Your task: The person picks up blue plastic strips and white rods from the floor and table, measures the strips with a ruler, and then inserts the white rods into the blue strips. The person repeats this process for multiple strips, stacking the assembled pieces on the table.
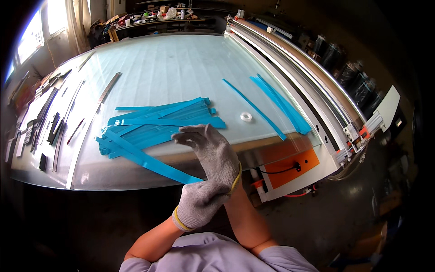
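Observation:
Both hands wear grey knitted gloves with yellow-edged cuffs. My left hand (201,202) is closed at my right wrist, its fingers gripping the cuff (236,178) of the right glove. Above it, my right hand (213,152) is raised with loosely bent fingers apart and nothing in them. Just left of that hand a heap of flat blue strips (158,122) lies crisscrossed on the glass-topped table (167,59). One loose blue strip (149,161) slants from the heap toward the near edge, its end beside my left hand; whether they touch I cannot tell.
A roll of white tape (245,117) sits right of the heap, near a single blue strip (253,109) and a fanned bundle (283,106). Rulers, a red pen (75,131) and a calculator (28,134) lie at left. A long roller machine (299,77) borders the right side.

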Tool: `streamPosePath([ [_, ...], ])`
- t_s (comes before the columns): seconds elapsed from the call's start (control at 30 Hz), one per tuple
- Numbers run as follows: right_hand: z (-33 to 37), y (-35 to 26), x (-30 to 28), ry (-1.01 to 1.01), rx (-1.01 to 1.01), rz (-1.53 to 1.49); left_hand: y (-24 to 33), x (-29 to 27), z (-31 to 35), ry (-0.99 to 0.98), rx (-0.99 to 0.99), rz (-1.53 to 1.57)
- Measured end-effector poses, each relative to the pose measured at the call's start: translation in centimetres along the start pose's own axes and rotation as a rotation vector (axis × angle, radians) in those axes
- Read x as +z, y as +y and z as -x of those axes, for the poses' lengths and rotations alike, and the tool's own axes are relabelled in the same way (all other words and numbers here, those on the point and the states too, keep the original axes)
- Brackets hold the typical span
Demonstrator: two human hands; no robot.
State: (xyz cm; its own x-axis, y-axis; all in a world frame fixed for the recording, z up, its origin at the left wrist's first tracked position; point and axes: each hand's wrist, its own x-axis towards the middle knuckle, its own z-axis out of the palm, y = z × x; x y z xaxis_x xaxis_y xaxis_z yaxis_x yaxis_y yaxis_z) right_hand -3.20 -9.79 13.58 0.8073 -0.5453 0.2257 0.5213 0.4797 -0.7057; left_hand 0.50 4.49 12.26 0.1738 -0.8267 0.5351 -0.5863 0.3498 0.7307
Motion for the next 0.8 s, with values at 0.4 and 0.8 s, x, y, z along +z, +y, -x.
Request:
streamPosePath([
  [0.4,-1.7,2.6,-0.6,-0.097,-0.422,1.301,0.6,-1.5,-1.9,-0.102,0.201,-0.126],
  [0.8,0.5,1.1,-1.4,0.294,0.072,0.456,-2.8,-1.0,-0.4,-0.141,-0.453,0.42],
])
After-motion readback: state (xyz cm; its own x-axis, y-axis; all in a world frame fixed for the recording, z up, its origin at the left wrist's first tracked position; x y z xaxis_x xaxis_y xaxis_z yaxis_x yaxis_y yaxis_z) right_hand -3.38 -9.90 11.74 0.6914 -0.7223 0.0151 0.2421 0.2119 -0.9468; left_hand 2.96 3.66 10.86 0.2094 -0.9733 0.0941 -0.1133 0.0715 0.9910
